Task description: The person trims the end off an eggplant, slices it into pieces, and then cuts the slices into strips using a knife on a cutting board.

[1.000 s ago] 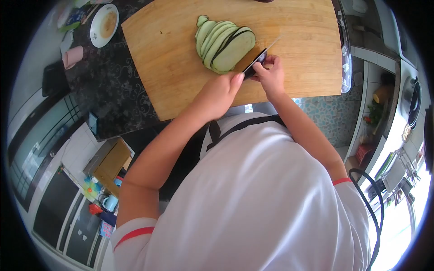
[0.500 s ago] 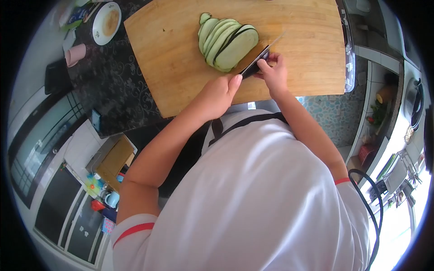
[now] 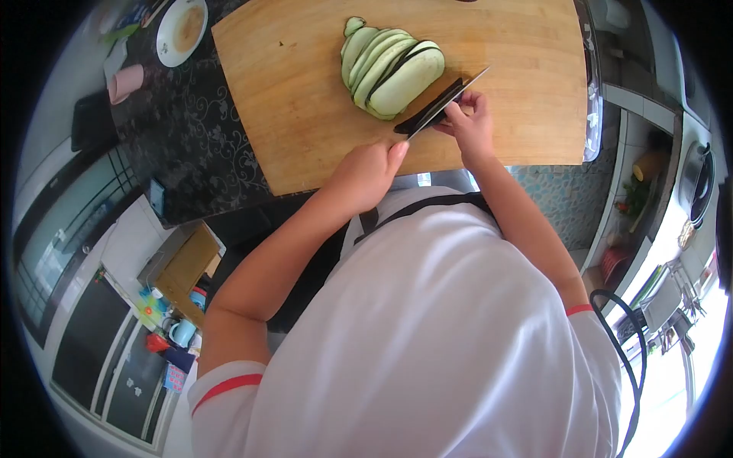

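My left hand (image 3: 365,177) is closed around the handle end of a knife (image 3: 475,80), whose thin blade points up and to the right, seen nearly edge-on. Close to the blade, my right hand (image 3: 472,128) has its fingers bent round a dark-skinned eggplant piece, mostly hidden by the fingers and knife. A dark strip of eggplant (image 3: 416,120) lies along the blade's far side. Beyond it, pale green eggplant slices (image 3: 405,80) with dark edges overlap in a pile on the wooden board (image 3: 298,114). A small end piece (image 3: 354,24) sits at the pile's upper left.
A white plate (image 3: 182,32) and a pink cup (image 3: 125,82) are on the black patterned counter (image 3: 172,145) at left. A cardboard box (image 3: 187,267) stands lower left. At right are shelves and a pan (image 3: 699,179); a black cable (image 3: 641,336) hangs near my right sleeve.
A dark strip now shows on the blade's far side, separated from the piece at my right hand. The knife and my left hand have shifted slightly down in view.
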Available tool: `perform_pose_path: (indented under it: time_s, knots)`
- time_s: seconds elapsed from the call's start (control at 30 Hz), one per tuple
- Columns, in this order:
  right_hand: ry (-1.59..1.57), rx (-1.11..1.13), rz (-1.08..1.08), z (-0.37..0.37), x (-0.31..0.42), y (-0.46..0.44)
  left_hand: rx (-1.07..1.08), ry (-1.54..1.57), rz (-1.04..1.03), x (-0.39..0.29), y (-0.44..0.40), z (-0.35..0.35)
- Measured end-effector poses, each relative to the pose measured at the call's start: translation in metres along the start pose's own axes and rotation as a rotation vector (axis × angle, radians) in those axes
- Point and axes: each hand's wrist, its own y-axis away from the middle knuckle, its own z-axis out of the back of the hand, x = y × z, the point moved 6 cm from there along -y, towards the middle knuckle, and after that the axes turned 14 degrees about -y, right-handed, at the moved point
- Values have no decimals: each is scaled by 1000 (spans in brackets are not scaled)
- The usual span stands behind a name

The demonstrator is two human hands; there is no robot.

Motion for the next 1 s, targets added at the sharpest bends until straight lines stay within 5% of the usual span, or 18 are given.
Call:
perform_pose_path:
  time_s: [0.13, 0.43, 0.53, 0.6, 0.77, 0.87, 0.97, 1.0]
  knots:
    - [3, 5, -5, 2, -4, -2, 35, 75, 37, 25, 24, -6]
    - [-106, -4, -30, 4, -4, 2, -241, 20, -100, 11, -40, -32]
    - [-93, -91, -53, -3, 0, 2, -387, 233, -156, 25, -42, -39]
    - [-69, -118, -38, -5, -1, -3, -293, 340, -134, 26, -43, -39]
    - [235, -16, 215, -19, 7, 1, -100, 670, -73, 35, -17, -21]
    - [837, 203, 566, -42, 19, 22, -359, 617, -52, 64, 12, 9]
    - [1207, 357, 1022, -53, 16, 32, -668, 255, 38, 110, 22, 33]
    - [1164, 348, 994, -51, 14, 26, -766, 106, 69, 124, 23, 41]
